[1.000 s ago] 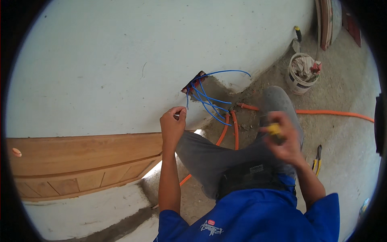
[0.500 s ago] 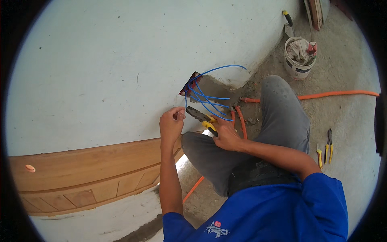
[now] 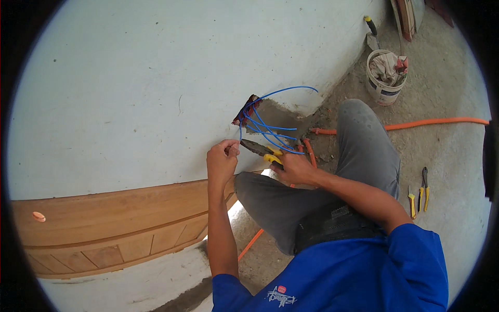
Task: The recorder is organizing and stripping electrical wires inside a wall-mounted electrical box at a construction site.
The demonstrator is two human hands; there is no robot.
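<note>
Several blue wires [image 3: 270, 128] come out of a rough wall opening [image 3: 244, 111] and fan out downward and to the right. My left hand [image 3: 222, 158] pinches the lower end of the short leftmost wire. My right hand [image 3: 295, 167] grips combination pliers [image 3: 254, 147] with yellow and black handles. The pliers' jaws are at that wire, just beside my left fingertips; whether they are closed on it I cannot tell.
Orange conduits [image 3: 426, 121] cross the concrete floor [image 3: 442, 83] under and beside my legs. A bucket with cloth [image 3: 386, 78] and a trowel [image 3: 372, 39] are at upper right. Cutters [image 3: 424, 195] and another yellow-handled tool [image 3: 412, 204] lie at right. A wooden panel [image 3: 114, 213] is at lower left.
Since a second ago, my right hand has moved left with the pliers, bringing their jaws to my left fingertips. In the last half second both hands have barely moved.
</note>
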